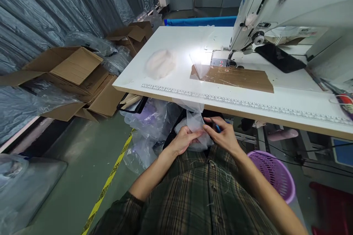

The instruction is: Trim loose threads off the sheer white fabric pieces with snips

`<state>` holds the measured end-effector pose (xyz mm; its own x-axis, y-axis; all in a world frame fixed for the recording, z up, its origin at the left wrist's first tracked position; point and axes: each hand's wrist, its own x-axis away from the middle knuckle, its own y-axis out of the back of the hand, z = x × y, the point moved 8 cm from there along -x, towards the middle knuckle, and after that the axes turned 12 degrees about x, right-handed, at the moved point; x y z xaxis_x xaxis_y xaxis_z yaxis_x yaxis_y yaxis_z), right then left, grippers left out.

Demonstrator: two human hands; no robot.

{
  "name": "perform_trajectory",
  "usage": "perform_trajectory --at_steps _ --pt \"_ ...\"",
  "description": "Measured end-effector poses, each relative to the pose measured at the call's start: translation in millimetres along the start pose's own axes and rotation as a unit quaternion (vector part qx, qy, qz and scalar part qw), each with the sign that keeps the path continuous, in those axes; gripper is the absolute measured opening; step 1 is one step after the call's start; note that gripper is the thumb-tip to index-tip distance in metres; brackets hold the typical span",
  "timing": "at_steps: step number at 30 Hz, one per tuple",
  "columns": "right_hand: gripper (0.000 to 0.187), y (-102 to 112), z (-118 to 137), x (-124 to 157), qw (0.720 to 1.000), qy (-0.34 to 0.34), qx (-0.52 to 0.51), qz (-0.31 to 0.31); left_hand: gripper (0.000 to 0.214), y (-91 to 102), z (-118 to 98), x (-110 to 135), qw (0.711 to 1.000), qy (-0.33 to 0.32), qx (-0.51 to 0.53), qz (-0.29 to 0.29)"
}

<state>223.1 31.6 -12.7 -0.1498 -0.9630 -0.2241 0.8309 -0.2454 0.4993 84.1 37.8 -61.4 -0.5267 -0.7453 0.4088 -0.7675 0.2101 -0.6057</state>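
Pinching a sheer white cloth (194, 119) in my lap, my left hand (185, 140) closes thumb and fingers on its lower folds. My right hand (224, 136), just beside it, grips a thin blue tool (215, 125) against the same cloth. From my 2 hands the cloth runs straight up to the table (176, 80) edge. Beyond are a sewing machine (275, 3) and, at my right, a purple basket (273, 172).

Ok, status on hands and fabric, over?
Left hand gripping fabric at lap. Right hand pinching fabric, blue tool in fingers. Table edge close above, fabric hanging off it.
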Motion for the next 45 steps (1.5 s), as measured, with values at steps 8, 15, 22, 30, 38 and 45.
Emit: perform_trajectory --at_steps 8,15,22,30,38,45 --pt "0.028 -16 27 9 0.994 0.023 -0.011 0.104 0.061 32.2 -71 -3 0.977 -0.195 -0.073 0.034" --pt "0.019 -22 42 25 0.979 0.054 -0.035 0.193 0.035 -21.6 -60 -2 0.943 -0.087 -0.192 0.259" --pt "0.037 -23 20 18 0.975 -0.015 -0.014 0.223 0.031 7.7 -50 9 0.984 -0.057 -0.156 0.062" --pt "0.046 -41 28 3 0.969 0.026 0.016 0.246 0.029 9.3 -61 23 0.985 -0.079 -0.154 0.021" --pt "0.050 -44 32 -5 0.975 0.032 0.051 0.212 0.029 12.0 -66 24 0.976 -0.094 -0.195 0.005" --pt "0.050 -41 35 0 0.970 0.062 0.075 0.224 0.032 9.4 -64 20 0.978 -0.070 -0.194 0.026"
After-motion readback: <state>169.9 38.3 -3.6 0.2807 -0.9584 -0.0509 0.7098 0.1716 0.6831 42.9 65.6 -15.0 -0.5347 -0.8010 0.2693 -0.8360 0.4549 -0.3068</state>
